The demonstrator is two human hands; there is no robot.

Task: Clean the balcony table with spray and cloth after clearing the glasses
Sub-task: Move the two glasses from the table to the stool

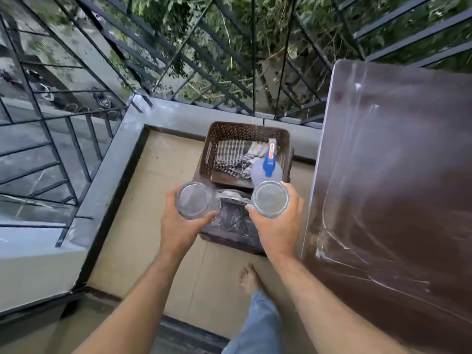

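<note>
Left hand (178, 223): a clear glass (195, 200) is being gripped from the near side, fingers curled round its wall, thumb pressed along the near rim.
Right hand (278, 226): a second clear glass (271, 198) is being gripped the same way, fingers wrapped round the far right of the wall, thumb laid across the near left.
Glasses: both are being held upright and apart, mouths facing the camera, above a dark brown stool (229, 241) (its top is covered in crinkled plastic film).
Basket (245, 131): a brown perforated basket is sitting on the far part of the stool, just beyond the glasses.
Cloth (232, 157): a striped cloth is lying bunched inside the basket, toward its left.
Spray bottle (267, 167): a translucent bottle with a blue trigger head is lying in the basket's right side, partly hidden by the right-hand glass.
Table (398, 175): a dark brown top is being seen at the right, streaked with pale marks (no objects visible on the part in frame).
Surroundings: a bare foot (249, 278) is resting on the tiled floor; black railing (178, 54) is running along the far edge.
</note>
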